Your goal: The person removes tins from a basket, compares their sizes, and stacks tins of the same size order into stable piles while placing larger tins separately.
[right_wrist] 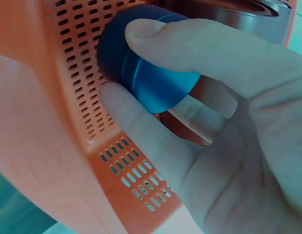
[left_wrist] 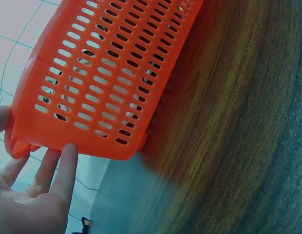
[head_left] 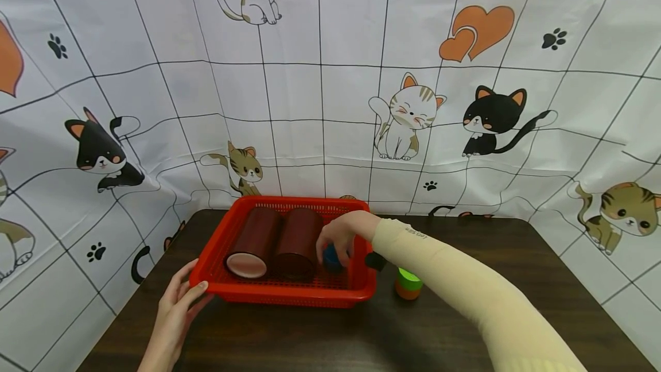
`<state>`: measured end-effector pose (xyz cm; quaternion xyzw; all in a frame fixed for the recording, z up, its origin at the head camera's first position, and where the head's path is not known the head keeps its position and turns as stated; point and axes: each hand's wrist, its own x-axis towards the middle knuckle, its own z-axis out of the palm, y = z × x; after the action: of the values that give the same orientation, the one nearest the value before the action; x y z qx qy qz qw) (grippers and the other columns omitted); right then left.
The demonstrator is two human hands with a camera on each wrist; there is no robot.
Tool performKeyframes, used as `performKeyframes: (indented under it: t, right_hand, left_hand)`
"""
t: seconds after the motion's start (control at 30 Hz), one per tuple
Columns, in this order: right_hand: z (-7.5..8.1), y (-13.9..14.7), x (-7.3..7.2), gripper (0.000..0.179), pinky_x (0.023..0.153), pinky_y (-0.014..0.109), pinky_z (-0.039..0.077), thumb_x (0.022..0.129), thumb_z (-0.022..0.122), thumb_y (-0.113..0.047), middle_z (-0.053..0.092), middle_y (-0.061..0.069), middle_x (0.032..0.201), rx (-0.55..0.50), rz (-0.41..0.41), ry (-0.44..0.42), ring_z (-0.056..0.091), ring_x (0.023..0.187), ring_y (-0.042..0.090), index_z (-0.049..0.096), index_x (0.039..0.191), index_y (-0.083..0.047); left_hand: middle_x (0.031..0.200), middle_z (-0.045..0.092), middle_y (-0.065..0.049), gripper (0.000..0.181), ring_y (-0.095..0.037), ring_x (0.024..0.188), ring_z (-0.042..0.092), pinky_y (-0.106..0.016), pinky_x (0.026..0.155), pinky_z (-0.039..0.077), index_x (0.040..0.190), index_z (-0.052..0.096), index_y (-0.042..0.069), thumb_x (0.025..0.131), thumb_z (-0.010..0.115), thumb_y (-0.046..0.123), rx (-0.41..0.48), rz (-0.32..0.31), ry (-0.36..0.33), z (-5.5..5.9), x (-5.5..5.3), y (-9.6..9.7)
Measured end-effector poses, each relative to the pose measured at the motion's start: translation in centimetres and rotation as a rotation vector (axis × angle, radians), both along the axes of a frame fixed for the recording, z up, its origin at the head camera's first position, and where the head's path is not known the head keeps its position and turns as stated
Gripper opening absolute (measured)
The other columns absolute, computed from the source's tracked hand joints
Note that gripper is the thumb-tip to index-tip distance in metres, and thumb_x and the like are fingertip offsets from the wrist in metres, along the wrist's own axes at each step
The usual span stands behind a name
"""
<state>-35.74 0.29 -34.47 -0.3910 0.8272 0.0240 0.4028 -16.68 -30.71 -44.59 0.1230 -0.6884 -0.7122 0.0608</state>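
Note:
A red plastic basket (head_left: 284,296) with slotted walls stands on the dark table. My left hand (head_left: 175,310) holds its near left corner, the thumb at the rim; in the left wrist view the fingers of this hand (left_wrist: 39,200) touch the outside of the basket (left_wrist: 92,87). Inside the basket's right part, my right hand (head_left: 345,234) grips a small blue cylinder (right_wrist: 158,85) between thumb and fingers. The cylinder has a seam around it and lies tilted in the right wrist view. Two large brown cylinders (head_left: 256,234) lie side by side left of it.
A small green and orange container (head_left: 409,284) stands on the table just right of the basket, near the right forearm. Dark wood table top (head_left: 454,303) extends around the basket. Behind hangs a white cloth (head_left: 335,102) printed with cats.

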Motion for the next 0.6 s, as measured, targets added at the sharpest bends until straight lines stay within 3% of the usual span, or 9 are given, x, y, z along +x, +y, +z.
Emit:
performKeyframes:
  t: [0.4,0.6]
  right_hand:
    - [0.5,0.8,-0.2,0.052,0.078,0.024,0.061,0.082,0.078,-0.002,0.046,0.004,0.142,-0.064,-0.014,0.076,0.064,0.091,0.013,0.061,0.124,-0.027]
    - [0.9,1.6,-0.2,0.051,0.074,0.023,0.059,0.079,0.083,-0.009,0.055,0.005,0.127,-0.140,-0.028,0.136,0.066,0.081,0.011,0.055,0.120,-0.026]
  left_hand:
    - [0.112,0.056,0.024,0.064,0.008,0.100,0.060,-0.019,0.086,0.058,0.155,0.024,0.023,0.100,0.059,0.025,0.012,-0.001,0.000,-0.1,0.0,0.0]
    - [0.113,0.055,0.023,0.064,0.007,0.101,0.060,-0.018,0.086,0.058,0.155,0.024,0.023,0.101,0.058,0.026,0.012,-0.001,0.000,-0.1,0.0,-0.1]
